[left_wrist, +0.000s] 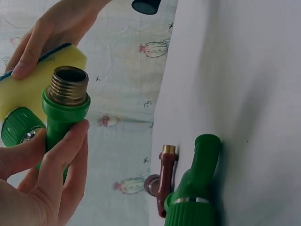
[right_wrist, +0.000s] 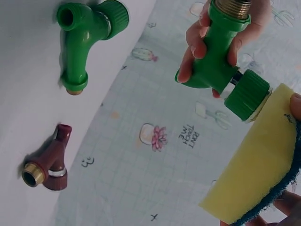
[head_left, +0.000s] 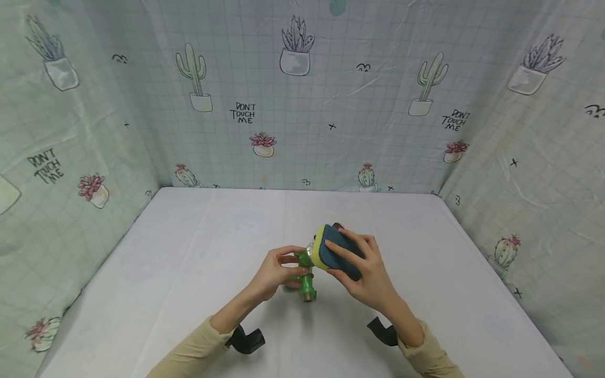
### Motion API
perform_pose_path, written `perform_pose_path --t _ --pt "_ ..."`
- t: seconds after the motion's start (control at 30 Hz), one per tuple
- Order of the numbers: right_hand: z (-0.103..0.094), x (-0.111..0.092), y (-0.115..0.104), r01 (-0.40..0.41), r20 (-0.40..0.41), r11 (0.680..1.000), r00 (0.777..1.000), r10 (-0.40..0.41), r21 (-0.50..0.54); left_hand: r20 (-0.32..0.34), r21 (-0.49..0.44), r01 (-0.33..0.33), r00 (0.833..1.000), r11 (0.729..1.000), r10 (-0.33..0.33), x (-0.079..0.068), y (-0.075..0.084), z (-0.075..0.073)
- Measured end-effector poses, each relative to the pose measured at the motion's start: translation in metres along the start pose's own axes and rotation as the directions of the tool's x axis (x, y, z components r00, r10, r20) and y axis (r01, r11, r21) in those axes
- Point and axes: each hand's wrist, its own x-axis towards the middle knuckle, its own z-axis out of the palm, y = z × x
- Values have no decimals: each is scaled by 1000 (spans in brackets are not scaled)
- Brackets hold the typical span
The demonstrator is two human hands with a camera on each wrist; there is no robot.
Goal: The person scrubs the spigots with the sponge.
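My left hand (head_left: 271, 274) grips a green tap (right_wrist: 214, 56) with a brass threaded end and a ribbed green knob, held above the table. In my right hand (head_left: 371, 270) is a sponge (head_left: 337, 252), yellow on one side and dark blue on the other. Its yellow face touches the knob end of the held tap in the right wrist view. Below the hands, a second green tap (head_left: 307, 286) lies on the table. A maroon tap (right_wrist: 51, 162) lies farther back, mostly hidden behind the sponge in the head view.
The white table (head_left: 227, 226) is bounded by a cactus-print cloth (head_left: 302, 115) at the back and both sides. A black curved piece (head_left: 246, 341) shows by the left forearm, and another black piece (head_left: 383, 332) by the right.
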Motion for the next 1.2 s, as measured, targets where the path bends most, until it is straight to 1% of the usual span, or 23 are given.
perform_pose_path --t 0.1,0.17,0.23,0.3,0.33,0.37,0.4,0.43,0.47,0.53,0.57,0.6,0.67,0.77,0.8,0.87,0.9,0.93,1.0,1.03,1.07,1.17,1.2 --pt "-1 -4 2 -14 17 1000 1000 14 0 -56 -6 -3 998 1000 3 1 1 -5" --pt "-2 -8 5 -20 21 1000 1000 20 -1 -106 -8 -11 994 1000 10 2 3 -9" --pt "-3 -10 7 -25 16 1000 1000 25 -6 -149 -10 -33 988 999 31 3 6 -14" --pt "-4 -13 11 -32 8 999 999 33 -9 -186 7 -66 980 998 66 4 10 -20" --pt "-5 -14 13 -36 3 999 999 36 -8 -204 38 -87 975 995 93 5 11 -23" --pt "-5 -15 14 -39 -2 999 999 39 -9 -231 89 -113 964 990 130 6 12 -26" --pt "-6 -16 15 -40 -7 999 999 40 -8 -258 152 -139 950 979 175 7 14 -29" --pt "-6 -16 16 -40 -12 999 999 40 -7 -285 226 -159 932 961 222 9 14 -33" --pt "-6 -17 17 -41 -16 999 999 41 -6 -315 306 -173 910 936 271 10 15 -37" --pt "-7 -19 19 -40 -23 999 999 40 -9 -368 465 -175 854 868 369 14 16 -47" --pt "-7 -20 19 -41 -25 999 999 41 -11 -387 521 -167 828 837 406 16 16 -51" --pt "-7 -21 20 -44 -24 999 999 43 -15 -402 558 -160 806 815 434 19 16 -56" --pt "-7 -22 21 -53 -21 998 998 53 -21 -428 608 -138 773 782 469 23 17 -65" --pt "-7 -23 22 -66 -16 997 998 66 -27 -450 664 -96 741 741 499 28 16 -77" --pt "-7 -23 23 -69 -15 997 998 69 -28 -455 690 -75 729 720 512 30 15 -81" --pt "-7 -23 24 -71 -17 997 997 70 -30 -449 755 -25 709 655 545 32 13 -87" --pt "-6 -23 24 -70 -18 997 997 69 -30 -441 789 4 699 614 562 33 12 -90" --pt "-6 -23 24 -67 -20 997 998 67 -30 -431 821 35 694 570 577 33 11 -92" --pt "-6 -23 24 -65 -22 997 998 65 -30 -390 882 93 694 462 605 34 9 -96" --pt "-5 -23 25 -63 -23 998 998 62 -31 -365 908 121 701 402 613 34 7 -97" --pt "-5 -23 25 -61 -24 998 998 61 -31 -339 928 144 711 344 616 35 6 -99" --pt "-4 -23 25 -61 -25 998 998 61 -34 -263 965 199 749 173 608 38 0 -102" --pt "-3 -23 25 -62 -26 997 998 61 -35 -248 968 213 760 130 601 39 -3 -103"
